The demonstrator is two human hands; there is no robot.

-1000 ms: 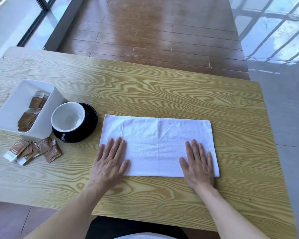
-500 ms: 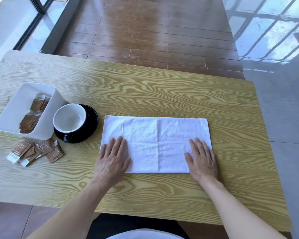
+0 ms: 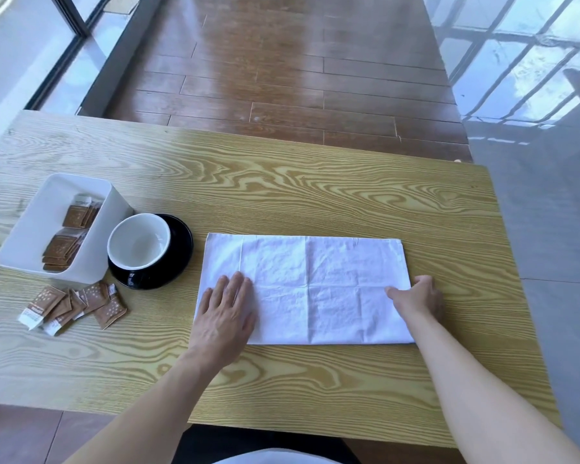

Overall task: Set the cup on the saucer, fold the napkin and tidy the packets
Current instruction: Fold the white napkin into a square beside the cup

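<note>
Both hands at a half-folded napkin [image 3: 315,286], its long axis running from 9 to 3 o'clock across the surface [image 3: 282,182].

The left hand [image 3: 225,316] lies spread flat on the 9 o'clock end; the right hand [image 3: 419,298] pinches the 3 o'clock edge (the nearer one for the next fold, likely toward 9). At 10 o'clock, clear of the fold's path, the cup [image 3: 138,241] sits on its saucer [image 3: 178,256]; loose packets [image 3: 77,306] lie beside the white bin [image 3: 91,262].
</note>
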